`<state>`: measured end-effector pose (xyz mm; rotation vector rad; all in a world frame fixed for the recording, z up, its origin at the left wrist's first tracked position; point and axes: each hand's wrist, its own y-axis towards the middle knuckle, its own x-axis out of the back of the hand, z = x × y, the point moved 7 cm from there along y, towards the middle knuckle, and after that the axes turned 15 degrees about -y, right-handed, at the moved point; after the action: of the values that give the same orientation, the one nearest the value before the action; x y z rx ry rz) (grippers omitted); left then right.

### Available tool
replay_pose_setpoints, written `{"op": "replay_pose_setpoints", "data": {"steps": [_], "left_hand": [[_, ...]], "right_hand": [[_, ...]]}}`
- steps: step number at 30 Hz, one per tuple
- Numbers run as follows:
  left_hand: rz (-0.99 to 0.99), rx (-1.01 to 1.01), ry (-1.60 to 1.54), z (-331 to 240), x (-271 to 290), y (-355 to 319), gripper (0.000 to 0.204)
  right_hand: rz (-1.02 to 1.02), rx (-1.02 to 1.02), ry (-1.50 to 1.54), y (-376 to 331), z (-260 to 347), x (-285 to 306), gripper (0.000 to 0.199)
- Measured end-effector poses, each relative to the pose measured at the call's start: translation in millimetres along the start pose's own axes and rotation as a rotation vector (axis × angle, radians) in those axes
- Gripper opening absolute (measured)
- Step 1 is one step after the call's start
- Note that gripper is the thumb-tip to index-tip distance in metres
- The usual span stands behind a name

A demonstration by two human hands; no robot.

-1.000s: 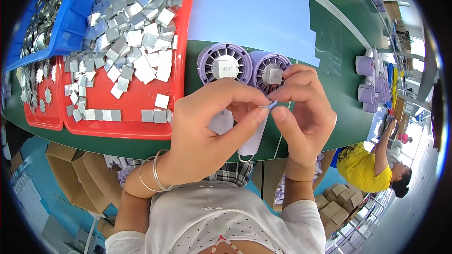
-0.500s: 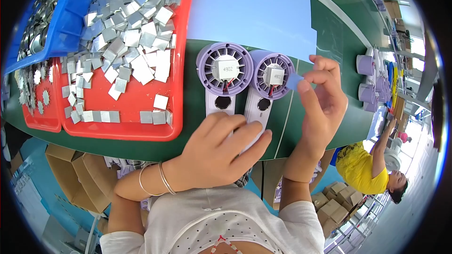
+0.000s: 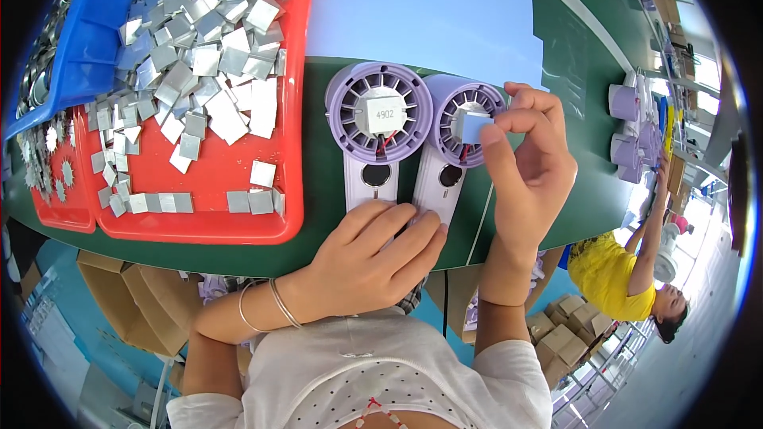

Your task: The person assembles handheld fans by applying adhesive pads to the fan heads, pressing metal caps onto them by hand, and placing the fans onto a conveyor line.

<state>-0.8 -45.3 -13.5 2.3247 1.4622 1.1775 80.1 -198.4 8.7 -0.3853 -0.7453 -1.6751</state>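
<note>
Two handheld fans with purple round heads and pale handles lie side by side before me, the left fan (image 3: 335,107) and the right fan (image 3: 435,191). Each head has a ring of slots around a light centre. On the left one's centre sits a silvery square plate (image 3: 385,114) with printed marks, red wires below it. My left hand (image 3: 373,258) rests across the lower handles, its fingers curled over them. Between thumb and forefinger my right hand (image 3: 534,167) pinches a small light-blue square (image 3: 472,129), held over the right fan's centre and covering most of the plate there.
To the left, a red tray (image 3: 199,232) holds many silvery square plates (image 3: 195,71). Beside it are a blue bin (image 3: 91,48) and toothed metal discs (image 3: 67,173). A blue sheet (image 3: 421,8) lies behind the fans. Purple parts (image 3: 625,151) and a person in yellow (image 3: 612,286) are at right.
My right hand has moved left, bringing the light-blue square from beside the right fan's head to over its centre. My left hand stays on the handles, its fingers drawn slightly closer.
</note>
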Motion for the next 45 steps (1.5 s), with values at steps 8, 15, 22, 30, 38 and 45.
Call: {"op": "replay_pose_setpoints", "data": {"steps": [8, 15, 22, 30, 38, 45], "left_hand": [[-0.014, 0.010, -0.013, 1, 0, -1, 0.027], [-0.016, 0.020, -0.019, 1, -1, -1, 0.027], [-0.017, 0.019, -0.024, 1, -1, -2, 0.026], [-0.015, 0.026, -0.026, 1, -1, 0, 0.027], [-0.035, 0.022, -0.033, 1, 0, 0, 0.027], [-0.028, 0.017, -0.042, 1, 0, 0, 0.028]], "right_hand": [[-0.039, -0.017, 0.026, -4, -3, -2, 0.010], [-0.043, -0.023, 0.029, -3, -3, -2, 0.010], [-0.048, -0.042, 0.049, -3, -3, -3, 0.010], [-0.103, 0.108, -0.135, 0, 8, -3, 0.013], [-0.168, 0.203, -0.388, -1, 15, 2, 0.020], [-0.115, 0.280, -0.925, 1, 41, -6, 0.028]]}}
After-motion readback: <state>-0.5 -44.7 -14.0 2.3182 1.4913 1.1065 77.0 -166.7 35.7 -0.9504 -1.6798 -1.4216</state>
